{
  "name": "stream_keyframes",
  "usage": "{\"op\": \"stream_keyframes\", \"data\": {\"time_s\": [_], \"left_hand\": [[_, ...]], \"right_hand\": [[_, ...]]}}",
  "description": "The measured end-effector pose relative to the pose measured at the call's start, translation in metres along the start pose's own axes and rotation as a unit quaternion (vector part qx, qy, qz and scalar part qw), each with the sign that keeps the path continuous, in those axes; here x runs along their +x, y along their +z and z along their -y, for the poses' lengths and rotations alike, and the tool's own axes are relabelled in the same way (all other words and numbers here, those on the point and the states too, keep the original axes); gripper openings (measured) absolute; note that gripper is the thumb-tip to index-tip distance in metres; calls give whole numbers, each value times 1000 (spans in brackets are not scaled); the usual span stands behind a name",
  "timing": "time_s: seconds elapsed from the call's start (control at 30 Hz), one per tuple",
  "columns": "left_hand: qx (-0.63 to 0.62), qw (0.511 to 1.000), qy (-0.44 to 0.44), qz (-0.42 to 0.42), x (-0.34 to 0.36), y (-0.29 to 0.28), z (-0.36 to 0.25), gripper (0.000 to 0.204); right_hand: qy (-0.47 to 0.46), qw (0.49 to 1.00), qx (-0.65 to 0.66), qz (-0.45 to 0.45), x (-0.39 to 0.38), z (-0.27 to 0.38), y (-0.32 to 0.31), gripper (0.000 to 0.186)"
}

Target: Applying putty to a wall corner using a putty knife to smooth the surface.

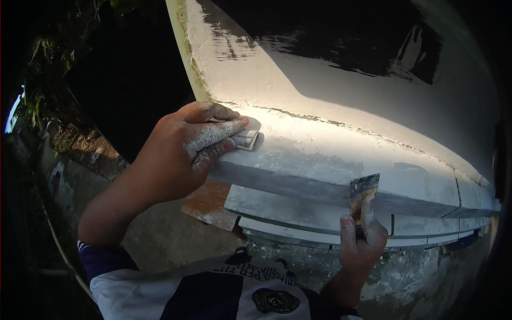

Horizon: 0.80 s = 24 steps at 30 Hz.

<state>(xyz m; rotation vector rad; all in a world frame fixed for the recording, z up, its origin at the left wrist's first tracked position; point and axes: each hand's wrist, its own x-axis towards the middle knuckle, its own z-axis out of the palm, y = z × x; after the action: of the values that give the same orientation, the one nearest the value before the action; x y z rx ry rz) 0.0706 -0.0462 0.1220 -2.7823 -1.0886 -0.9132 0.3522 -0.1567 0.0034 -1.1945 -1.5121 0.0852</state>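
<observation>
My left hand (184, 144), dusted white over the fingers, is closed on a folded piece of sandpaper (247, 140). It presses the paper against the left end of a white-grey ledge (314, 152). Lower and to the right, my right hand (364, 242) grips a putty knife (364, 186) by its handle. The knife's stained blade points up, in front of the ledge's near edge; whether it touches cannot be made out. White powder and rough grey patches cover the ledge top.
Behind the ledge rises a white wall (341, 85) with ragged black paint (330, 37) on it. A cracked seam runs where they meet. Lower slabs (288, 205) step down in front, beside a brown board (208, 200). Plants (40, 101) stand at the far left.
</observation>
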Motion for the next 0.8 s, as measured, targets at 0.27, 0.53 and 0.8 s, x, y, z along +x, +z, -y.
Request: {"op": "stream_keyframes", "data": {"time_s": [0.27, 0.53, 0.8], "left_hand": [[-41, 997, 69, 20, 43, 33, -46, 31], [-72, 996, -51, -2, -11, -14, 17, 31], [7, 998, 47, 42, 30, 17, -19, 30]], "right_hand": [[57, 997, 46, -27, -7, -9, 5, 52], [49, 997, 47, -34, -8, -6, 4, 52], [-24, 999, 17, -29, -6, -15, 9, 52]]}}
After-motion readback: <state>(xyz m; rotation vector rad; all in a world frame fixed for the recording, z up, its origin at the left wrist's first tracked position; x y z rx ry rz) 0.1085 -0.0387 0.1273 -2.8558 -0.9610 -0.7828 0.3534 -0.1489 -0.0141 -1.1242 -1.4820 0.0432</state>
